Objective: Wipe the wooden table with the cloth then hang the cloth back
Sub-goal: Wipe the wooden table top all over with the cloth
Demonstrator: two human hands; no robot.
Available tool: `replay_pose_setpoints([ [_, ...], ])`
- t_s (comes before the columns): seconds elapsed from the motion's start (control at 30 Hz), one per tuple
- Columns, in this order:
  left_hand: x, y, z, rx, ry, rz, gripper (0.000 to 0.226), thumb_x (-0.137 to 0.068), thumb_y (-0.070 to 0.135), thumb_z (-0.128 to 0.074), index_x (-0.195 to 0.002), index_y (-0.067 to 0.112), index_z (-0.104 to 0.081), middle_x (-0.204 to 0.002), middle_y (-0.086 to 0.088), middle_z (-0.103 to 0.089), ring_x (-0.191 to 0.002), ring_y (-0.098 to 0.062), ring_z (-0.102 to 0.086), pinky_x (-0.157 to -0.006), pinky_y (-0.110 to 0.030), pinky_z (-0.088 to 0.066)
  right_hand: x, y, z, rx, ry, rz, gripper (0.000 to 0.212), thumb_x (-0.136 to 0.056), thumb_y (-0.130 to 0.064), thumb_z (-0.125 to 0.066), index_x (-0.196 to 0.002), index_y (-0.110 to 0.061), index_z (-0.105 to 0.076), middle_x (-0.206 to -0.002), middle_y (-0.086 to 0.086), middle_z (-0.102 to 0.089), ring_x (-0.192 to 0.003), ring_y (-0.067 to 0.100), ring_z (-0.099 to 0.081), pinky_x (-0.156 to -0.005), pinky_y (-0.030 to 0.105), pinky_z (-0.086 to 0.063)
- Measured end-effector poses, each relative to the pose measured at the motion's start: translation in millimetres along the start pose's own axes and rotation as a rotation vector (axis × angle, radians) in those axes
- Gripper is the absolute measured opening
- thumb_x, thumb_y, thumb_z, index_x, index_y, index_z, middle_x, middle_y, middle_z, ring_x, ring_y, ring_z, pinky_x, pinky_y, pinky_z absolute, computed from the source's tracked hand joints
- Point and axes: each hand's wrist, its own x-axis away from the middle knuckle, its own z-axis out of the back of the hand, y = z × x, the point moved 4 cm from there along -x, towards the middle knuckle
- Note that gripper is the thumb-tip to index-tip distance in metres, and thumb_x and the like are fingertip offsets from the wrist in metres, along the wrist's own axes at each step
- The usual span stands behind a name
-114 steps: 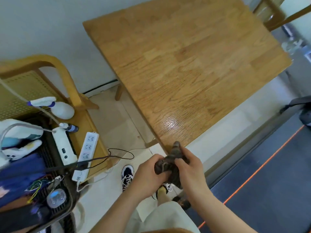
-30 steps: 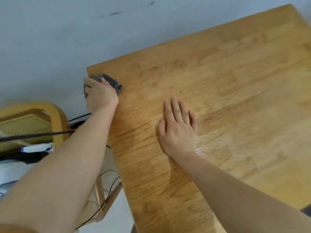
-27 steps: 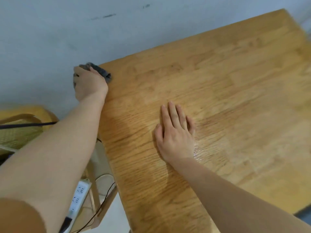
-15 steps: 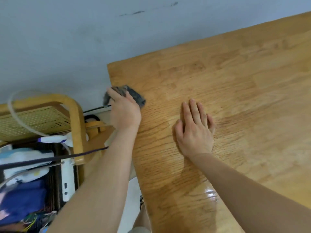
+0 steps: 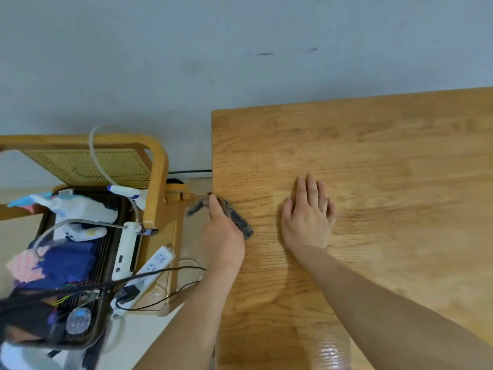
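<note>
Wooden table (image 5: 373,182): left hand (image 5: 222,236) grips the blurred, half-hidden cloth (image 5: 240,222); right hand (image 5: 306,214) lies flat, empty.

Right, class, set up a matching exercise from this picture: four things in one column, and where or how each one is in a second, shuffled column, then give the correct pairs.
Column A
1. cloth
2. right hand
3. power strip
4. left hand

Column B
a. lying on the chair seat left of the table
b. flat on the wooden table, fingers spread
c. pressed down at the table's left edge, partly overhanging it
d. gripping the cloth

Pairs: 1-c, 2-b, 3-a, 4-d
</note>
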Motion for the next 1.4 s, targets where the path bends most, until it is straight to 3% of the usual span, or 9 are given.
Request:
replay_pose_setpoints([
  [0.13,-2.8,41.2,43.1,0.464,0.056,-0.107,0.038,-0.096,0.025,-0.05,-0.134,0.023,-0.048,-0.112,0.01,-0.062,-0.102,-0.013,-0.06,-0.077,-0.024,-0.045,-11.3,3.7,33.5,-0.518,-0.137,-0.106,0.044,-0.1,-0.036,-0.04,-0.143,-0.026,-0.044,-0.155,-0.006,-0.035,-0.143,0.01,-0.023,-0.115,0.032,-0.013],
  [0.3,-4.7,84.9,50.7,1.5,-0.615,0.229,0.031,-0.093,0.029,-0.053,-0.119,0.015,-0.063,-0.114,-0.01,-0.069,-0.105,-0.029,-0.065,-0.091,-0.047,-0.05,-18.0,-12.0,94.2,-1.126,-0.387,-0.119,0.05,-0.093,-0.05,-0.051,-0.141,-0.036,-0.042,-0.135,-0.006,-0.051,-0.115,0.011,-0.055,-0.102,0.043,-0.047],
  [0.5,-40.2,56.8,21.8,0.637,-0.065,0.036,0.044,-0.086,0.002,-0.049,-0.124,0.023,-0.058,-0.129,0.003,-0.057,-0.121,-0.018,-0.051,-0.1,-0.038,-0.043,-38.3,10.9,111.0,-0.41,-0.011,0.018,0.049,-0.094,-0.027,-0.051,-0.142,-0.021,-0.041,-0.136,0.009,-0.048,-0.122,0.028,-0.048,-0.098,0.041,-0.043],
  [0.63,-65.1,40.1,-6.2,0.053,0.106,-0.275,0.04,-0.09,0.009,-0.05,-0.128,0.017,-0.056,-0.14,-0.003,-0.049,-0.13,-0.024,-0.041,-0.107,-0.043,-0.038,-33.0,-17.8,73.3,-0.371,-0.094,0.096,0.042,-0.095,-0.022,-0.047,-0.137,-0.017,-0.048,-0.129,0.007,-0.05,-0.104,0.023,-0.058,-0.087,0.036,-0.05],
  [0.8,-93.0,48.8,-21.8,-0.015,0.139,-0.304,0.044,-0.098,0.028,-0.04,-0.14,0.016,-0.042,-0.151,-0.003,-0.036,-0.14,-0.022,-0.027,-0.113,-0.04,-0.029,-40.2,-57.9,20.7,-0.054,-0.142,0.279,0.048,-0.092,-0.043,-0.056,-0.132,-0.018,-0.051,-0.137,0.007,-0.04,-0.127,0.029,-0.038,-0.104,0.042,-0.04],
  [1.0,-91.5,51.2,-29.9,-0.102,0.158,-0.313,0.048,-0.1,0.032,-0.029,-0.145,0.016,-0.035,-0.155,0.0,-0.026,-0.144,-0.019,-0.014,-0.113,-0.032,-0.021,-117.8,-78.9,86.7,-0.105,0.088,0.345,0.019,-0.091,-0.023,-0.057,-0.107,-0.014,-0.063,-0.102,0.009,-0.06,-0.096,0.033,-0.056,-0.072,0.034,-0.04],
  [1.27,-94.4,54.0,-27.9,-0.18,0.173,-0.333,0.048,-0.096,0.03,-0.034,-0.138,0.01,-0.044,-0.148,-0.009,-0.04,-0.14,-0.028,-0.028,-0.107,-0.031,-0.019,-196.8,-144.9,106.8,-1.357,-0.355,-0.153,0.017,-0.095,-0.003,-0.048,-0.082,-0.011,-0.056,-0.065,0.005,-0.056,-0.051,0.016,-0.056,-0.04,0.023,-0.041],
  [1.33,-95.6,54.5,-27.3,-0.191,0.174,-0.326,0.047,-0.096,0.03,-0.035,-0.138,0.01,-0.044,-0.147,-0.009,-0.041,-0.139,-0.029,-0.029,-0.107,-0.032,-0.019,-199.6,-142.8,80.6,-1.305,-0.42,-0.247,0.012,-0.093,0.0,-0.05,-0.099,-0.009,-0.055,-0.071,0.009,-0.056,-0.051,0.016,-0.053,-0.036,0.019,-0.037],
  [1.4,-94.9,54.0,-27.8,-0.2,0.169,-0.318,0.048,-0.095,0.031,-0.034,-0.139,0.011,-0.042,-0.147,-0.009,-0.04,-0.139,-0.029,-0.028,-0.105,-0.032,-0.02,-204.8,-128.2,50.3,-0.822,-0.451,-0.135,0.052,-0.087,-0.002,-0.053,-0.136,-0.016,-0.042,-0.106,0.018,-0.059,-0.077,0.026,-0.063,-0.052,0.029,-0.054],
])
